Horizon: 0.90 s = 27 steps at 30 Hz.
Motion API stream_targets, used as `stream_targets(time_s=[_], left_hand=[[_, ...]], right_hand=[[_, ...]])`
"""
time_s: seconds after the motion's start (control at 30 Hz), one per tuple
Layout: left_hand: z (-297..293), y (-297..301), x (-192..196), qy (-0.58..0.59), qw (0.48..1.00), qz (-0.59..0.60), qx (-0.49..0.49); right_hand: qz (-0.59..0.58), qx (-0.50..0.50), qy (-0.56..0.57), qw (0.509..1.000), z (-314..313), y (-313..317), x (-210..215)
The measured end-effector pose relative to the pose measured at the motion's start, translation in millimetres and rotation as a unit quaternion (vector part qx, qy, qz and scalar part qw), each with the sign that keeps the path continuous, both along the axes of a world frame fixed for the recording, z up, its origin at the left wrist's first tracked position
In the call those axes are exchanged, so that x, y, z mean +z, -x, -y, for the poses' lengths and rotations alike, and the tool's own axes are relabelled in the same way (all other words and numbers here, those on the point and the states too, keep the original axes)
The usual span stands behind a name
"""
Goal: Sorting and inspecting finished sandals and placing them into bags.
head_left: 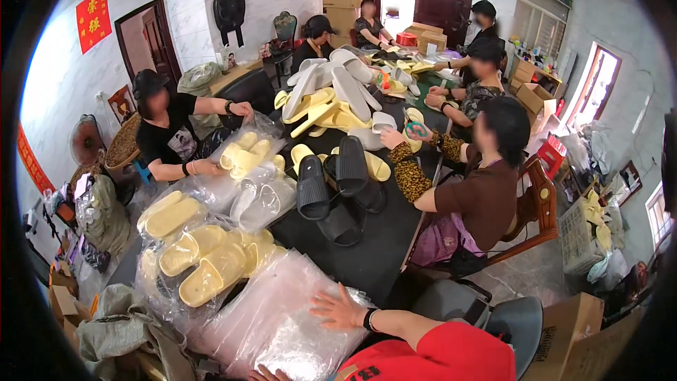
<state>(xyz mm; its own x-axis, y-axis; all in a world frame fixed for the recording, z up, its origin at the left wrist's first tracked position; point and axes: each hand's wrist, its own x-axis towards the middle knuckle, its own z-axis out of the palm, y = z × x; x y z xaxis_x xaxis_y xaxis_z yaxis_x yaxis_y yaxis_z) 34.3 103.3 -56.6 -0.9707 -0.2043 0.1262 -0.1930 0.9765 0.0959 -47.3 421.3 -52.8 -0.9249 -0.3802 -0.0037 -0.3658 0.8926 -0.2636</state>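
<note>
My right hand (340, 308) lies flat, fingers spread, on a thick stack of clear plastic bags (282, 303) at the near edge of the table. At the bottom edge of the picture only the fingers of my left hand (269, 374) show; they are apart, by the near side of the same stack, and the rest is cut off. Beyond the stack to the left lie yellow slides (211, 271) in clear bags. Grey slides (264, 201) in a bag rest behind them. Several black slides (314, 187) sit unbagged on the table's dark top (381, 240).
A large heap of yellow and grey slides (331, 99) fills the table's middle. At the left, a person (166, 127) handles bagged yellow slides; at the right, another (479, 176) works on a slide. More people sit farther back. A chair (518, 324) and cardboard boxes (575, 331) stand at near right.
</note>
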Motion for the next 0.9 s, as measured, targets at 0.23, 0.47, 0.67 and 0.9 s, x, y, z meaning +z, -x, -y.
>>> stream_targets(time_s=[0.23,0.47,0.67,0.9], left_hand=[[-5.7,2.4,1.0,0.006,1.0,0.009,0.014],[-2.9,-1.4,-0.3,-0.041,0.999,-0.019,0.009],[-8.4,-0.8,12.5,-0.024,1.0,-0.018,-0.004],[-5.7,3.4,28.0,0.03,0.999,0.029,-0.028]], right_hand=[[0.008,0.001,0.01,1.0,-2.3,1.7,1.6],[0.031,0.005,-0.016,0.999,0.4,1.3,13.8],[0.028,0.005,-0.035,0.999,0.6,1.9,11.0],[0.019,0.005,-0.024,1.0,-1.1,4.8,3.3]])
